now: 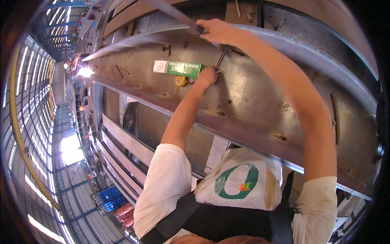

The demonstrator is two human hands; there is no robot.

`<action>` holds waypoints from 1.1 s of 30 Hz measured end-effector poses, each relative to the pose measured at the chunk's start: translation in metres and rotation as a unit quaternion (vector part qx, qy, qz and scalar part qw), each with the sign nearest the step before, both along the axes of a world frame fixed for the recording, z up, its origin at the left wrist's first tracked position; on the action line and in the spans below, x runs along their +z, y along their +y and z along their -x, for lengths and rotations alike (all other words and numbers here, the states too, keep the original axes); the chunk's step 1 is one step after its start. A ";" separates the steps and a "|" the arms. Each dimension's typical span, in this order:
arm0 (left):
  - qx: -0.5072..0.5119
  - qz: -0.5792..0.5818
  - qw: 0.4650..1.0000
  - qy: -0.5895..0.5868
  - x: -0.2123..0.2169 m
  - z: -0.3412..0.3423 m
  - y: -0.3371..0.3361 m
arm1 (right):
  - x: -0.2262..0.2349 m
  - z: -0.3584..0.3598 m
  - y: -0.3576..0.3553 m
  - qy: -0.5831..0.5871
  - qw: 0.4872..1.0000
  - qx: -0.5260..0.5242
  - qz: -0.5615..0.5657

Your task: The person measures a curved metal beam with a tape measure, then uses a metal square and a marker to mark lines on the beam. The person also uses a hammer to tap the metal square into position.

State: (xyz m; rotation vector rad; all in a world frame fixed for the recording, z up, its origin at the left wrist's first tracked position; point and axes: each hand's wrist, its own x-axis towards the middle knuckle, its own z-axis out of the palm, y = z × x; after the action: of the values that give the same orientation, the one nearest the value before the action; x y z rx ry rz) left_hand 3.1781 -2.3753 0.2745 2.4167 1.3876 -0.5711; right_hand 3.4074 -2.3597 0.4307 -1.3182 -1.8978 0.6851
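Black strap (231,221); right grip (214,31) holds flat bar (175,13), left grip (208,76) touches slim rod (220,59).

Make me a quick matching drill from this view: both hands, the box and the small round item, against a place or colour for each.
Column one
1. left hand
2. right hand
3. box
4. round item

Column two
A. yellow
B. at the end of a blurred bar
C. green and white
D. by the box's right end, next to a thin rod

Pairs: 1-D, 2-B, 3-C, 4-A
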 end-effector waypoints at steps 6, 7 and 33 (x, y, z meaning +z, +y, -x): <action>-0.034 -0.056 0.998 0.019 -0.016 -0.011 0.001 | 0.003 0.001 0.014 -0.014 1.000 -0.005 0.022; -0.032 -0.054 0.998 0.003 -0.015 -0.012 -0.001 | 0.006 -0.001 0.014 -0.010 1.000 -0.002 0.023; -0.050 -0.109 0.981 -0.154 -0.006 -0.024 0.003 | 0.011 -0.043 -0.495 -0.101 0.810 -0.549 0.181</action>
State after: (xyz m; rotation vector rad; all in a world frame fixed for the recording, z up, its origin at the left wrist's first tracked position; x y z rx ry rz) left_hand 3.2023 -2.3721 0.2687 2.6173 1.2578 -0.0580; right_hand 3.4508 -2.8550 0.4414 -2.4505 -0.8195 0.2690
